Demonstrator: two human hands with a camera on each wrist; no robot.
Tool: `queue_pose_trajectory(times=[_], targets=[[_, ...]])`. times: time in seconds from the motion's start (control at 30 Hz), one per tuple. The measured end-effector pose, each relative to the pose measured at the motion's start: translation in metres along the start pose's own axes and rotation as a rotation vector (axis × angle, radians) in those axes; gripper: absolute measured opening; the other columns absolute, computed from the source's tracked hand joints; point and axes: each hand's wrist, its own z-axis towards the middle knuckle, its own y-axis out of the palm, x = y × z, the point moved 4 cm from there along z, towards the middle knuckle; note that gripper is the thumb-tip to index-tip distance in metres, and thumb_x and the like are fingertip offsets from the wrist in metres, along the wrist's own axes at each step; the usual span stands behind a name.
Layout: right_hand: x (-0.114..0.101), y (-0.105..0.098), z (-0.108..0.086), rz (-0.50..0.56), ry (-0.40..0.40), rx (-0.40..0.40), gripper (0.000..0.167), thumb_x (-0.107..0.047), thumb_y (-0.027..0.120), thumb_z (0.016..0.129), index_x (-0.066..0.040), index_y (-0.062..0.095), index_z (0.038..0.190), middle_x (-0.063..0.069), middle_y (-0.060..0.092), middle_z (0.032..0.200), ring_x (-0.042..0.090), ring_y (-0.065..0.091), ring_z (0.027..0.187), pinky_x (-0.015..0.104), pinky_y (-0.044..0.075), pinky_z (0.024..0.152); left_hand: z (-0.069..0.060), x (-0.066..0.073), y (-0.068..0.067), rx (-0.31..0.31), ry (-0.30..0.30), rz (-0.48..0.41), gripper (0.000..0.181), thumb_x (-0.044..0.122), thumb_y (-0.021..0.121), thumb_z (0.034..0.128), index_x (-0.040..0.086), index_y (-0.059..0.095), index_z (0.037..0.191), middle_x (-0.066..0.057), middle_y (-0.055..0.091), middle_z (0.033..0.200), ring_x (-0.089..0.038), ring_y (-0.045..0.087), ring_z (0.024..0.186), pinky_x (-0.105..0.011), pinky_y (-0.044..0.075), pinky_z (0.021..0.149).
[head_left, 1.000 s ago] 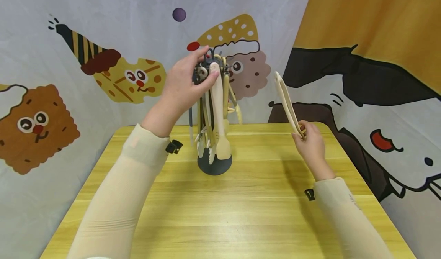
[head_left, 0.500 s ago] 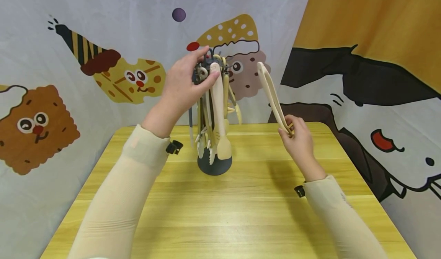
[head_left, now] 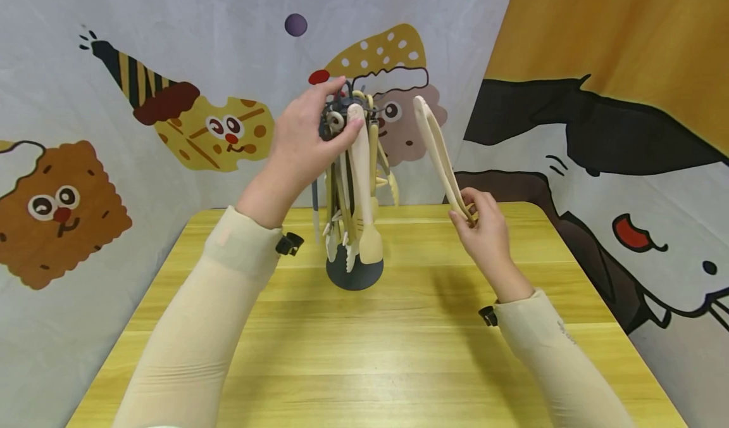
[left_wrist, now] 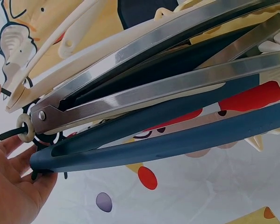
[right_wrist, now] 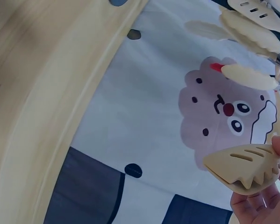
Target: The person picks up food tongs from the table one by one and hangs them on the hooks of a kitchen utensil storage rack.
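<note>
In the head view my left hand (head_left: 299, 140) holds the top of a dark utensil rack (head_left: 355, 279), its thumb against the front handles. From the rack hangs a cream spatula (head_left: 370, 244) among several other utensils. The left wrist view shows metal tongs (left_wrist: 125, 100) and blue tongs (left_wrist: 177, 133) hanging beside that hand. My right hand (head_left: 484, 228) grips a pair of cream tongs (head_left: 435, 149) by the head, joined end up and tilted toward the rack. Slots and teeth on the tongs' head show in the right wrist view, between thumb and fingers.
The rack's round base stands on a wooden table (head_left: 364, 352), toward its far edge. Behind the table hangs a printed cloth (head_left: 228, 29). Heads of hanging utensils, among them a slotted one (right_wrist: 256, 14), appear at the upper right of the right wrist view.
My right hand has moved left with the cream tongs, bringing their upper end closer to the rack and a little higher. The left hand has stayed on the rack.
</note>
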Motion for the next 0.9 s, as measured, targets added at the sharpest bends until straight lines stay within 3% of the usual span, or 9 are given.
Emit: queue_pose_trajectory(times=[0.23,0.5,0.9], targets=[[-0.010,0.002,-0.001,0.007,-0.039,0.010,0.033,-0.017,0.072,0.083,-0.012,0.060,0.113,0.004,0.056,0.099,0.013,0.052,0.082,0.025,0.045,0.054,0.000,0.000,0.002,0.014,0.017,0.011,0.062,0.049,0.052,0.0902,0.017,0.041,0.142,0.001,0.045,0.142,-0.019,0.046,0.127,-0.039,0.036,0.105],[-0.013,0.003,-0.001,0.007,-0.048,0.013,0.033,-0.017,0.072,0.083,-0.012,0.060,0.113,0.004,0.056,0.099,0.014,0.052,0.082,0.027,0.045,0.054,-0.001,0.001,0.002,0.003,-0.019,0.025,0.063,0.052,0.051,0.0899,0.021,0.040,0.144,0.001,0.055,0.133,-0.020,0.049,0.123,-0.040,0.038,0.102],[-0.022,0.002,-0.002,0.021,-0.069,0.019,0.032,-0.016,0.072,0.083,-0.012,0.060,0.112,0.004,0.056,0.100,0.012,0.051,0.082,0.026,0.045,0.054,-0.001,0.001,0.002,-0.016,-0.040,0.020,0.064,0.054,0.050,0.0897,0.023,0.038,0.144,0.003,0.053,0.136,-0.018,0.047,0.126,-0.040,0.037,0.104]])
